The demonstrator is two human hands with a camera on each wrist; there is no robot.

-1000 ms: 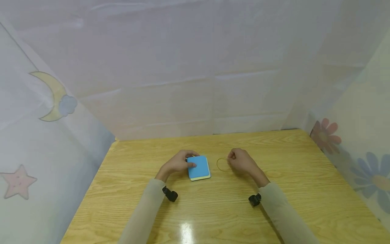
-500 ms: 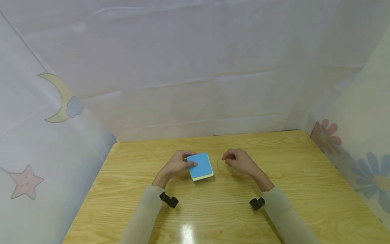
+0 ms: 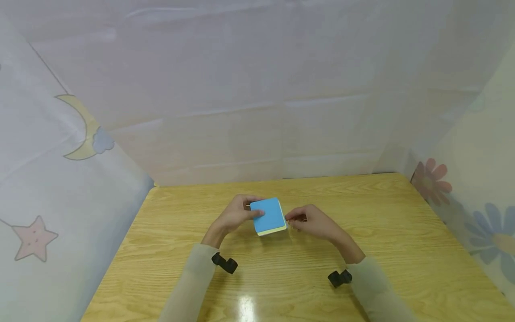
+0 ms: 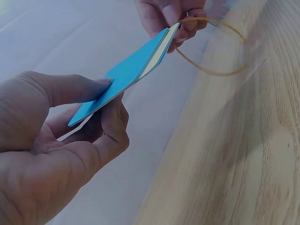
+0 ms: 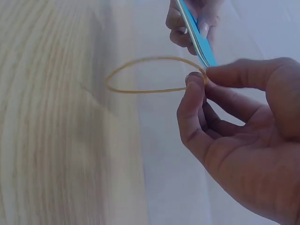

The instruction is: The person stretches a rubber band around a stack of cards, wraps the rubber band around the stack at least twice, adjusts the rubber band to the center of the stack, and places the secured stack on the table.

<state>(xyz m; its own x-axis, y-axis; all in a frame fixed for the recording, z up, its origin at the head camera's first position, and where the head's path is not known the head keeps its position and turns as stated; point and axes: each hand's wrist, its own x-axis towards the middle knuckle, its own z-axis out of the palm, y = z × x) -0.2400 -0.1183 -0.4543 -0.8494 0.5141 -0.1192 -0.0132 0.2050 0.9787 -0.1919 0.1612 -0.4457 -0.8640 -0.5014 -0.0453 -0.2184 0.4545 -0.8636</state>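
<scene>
My left hand [image 3: 233, 218] holds a small stack of square, round-cornered cards [image 3: 270, 214], thumb on the blue top card and fingers underneath. A pale yellow card shows along the near edge, with more blue below it in the left wrist view. The stack is tilted above the table. Thumb and fingertips of my right hand [image 3: 315, 221] pinch a thin yellow-brown rubber band [image 5: 140, 92] at one side. Its loop hangs out unstretched, away from the palm. Those fingertips are right at the stack's right edge, and the loop lies beside the cards, not around them.
Both hands work over a light wood-grain table [image 3: 193, 277]. Pale cloth [image 3: 225, 134] hangs behind its far edge, and printed sheets stand at the left and right sides. A small black camera is strapped to each wrist.
The left hand has raised and tilted the card stack, shifting it slightly right. The right hand has moved left with the rubber band, closing the gap to the stack.
</scene>
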